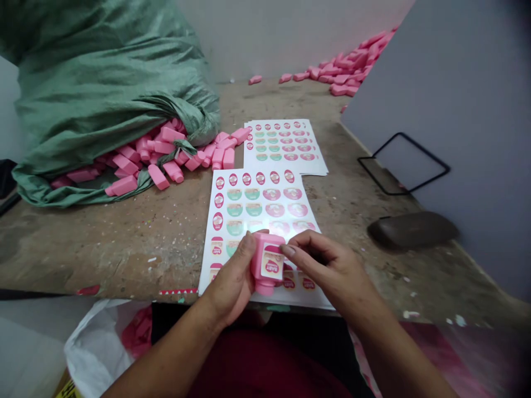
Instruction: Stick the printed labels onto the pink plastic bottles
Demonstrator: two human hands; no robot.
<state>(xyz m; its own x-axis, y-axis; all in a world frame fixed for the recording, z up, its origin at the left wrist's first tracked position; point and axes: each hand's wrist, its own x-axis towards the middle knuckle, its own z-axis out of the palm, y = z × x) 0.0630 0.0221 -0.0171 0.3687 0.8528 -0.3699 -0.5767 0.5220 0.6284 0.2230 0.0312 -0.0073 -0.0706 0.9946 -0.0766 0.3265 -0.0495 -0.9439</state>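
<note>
Head view: pink bottle (266, 264) held steady over the sticker sheet

The left hand (231, 279) grips the bottle upright, its fingers (248, 246) closed on the side so it cannot twist. The right hand (327, 271) comes in from the other side, its fingers (288, 250) pinching the top edge of the cream label (272, 263), a light, even hold that keeps the label square. The bottle sits above the lower part of the sticker sheet (259, 207), close to the front edge of the bench (124, 249). Behind, a second sheet (286, 146) lies beside a green woven sack (103, 94) spilling more bottles (161, 157).
</note>
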